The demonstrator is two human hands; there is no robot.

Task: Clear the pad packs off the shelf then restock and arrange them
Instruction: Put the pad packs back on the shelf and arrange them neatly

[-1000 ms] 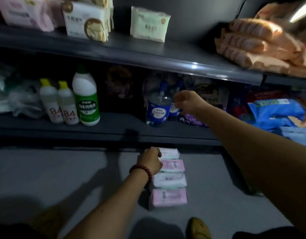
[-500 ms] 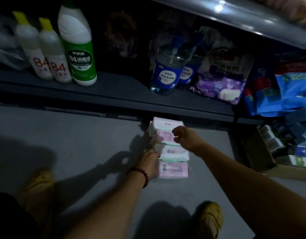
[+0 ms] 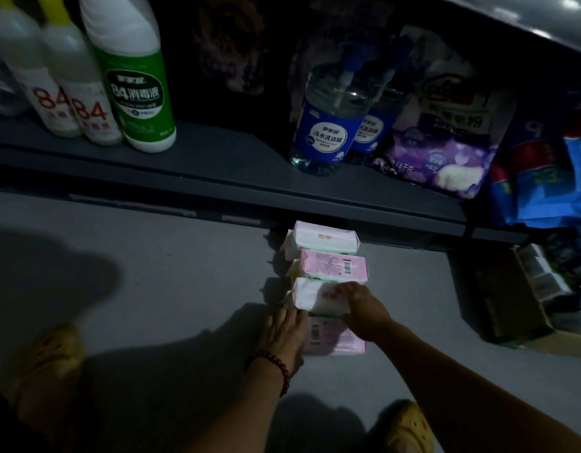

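Several pad packs lie in a row on the grey floor, running from the shelf base toward me. Farthest is a white-and-green pack (image 3: pixel 325 238), then a pink pack (image 3: pixel 333 266), a white pack (image 3: pixel 310 294) and the nearest pink pack (image 3: pixel 331 341). My right hand (image 3: pixel 362 310) grips the white pack, fingers on its top and thumb at its near edge. My left hand (image 3: pixel 284 333), with a red bead bracelet on the wrist, rests with straight fingers against the left end of the nearest pink pack.
The low dark shelf (image 3: pixel 217 165) holds bleach bottles (image 3: pixel 132 83) at left, blue-labelled detergent bottles (image 3: pixel 328 122) and a purple bag (image 3: pixel 443 132). Blue packages (image 3: pixel 544 178) and a cardboard box (image 3: pixel 518 295) are at right. My yellow shoes (image 3: pixel 410 426) stand near the packs.
The view has dropped toward the floor. My right hand came down from the lower shelf to the row of packs and now sits on the white one; my left hand slid toward the nearest pack.
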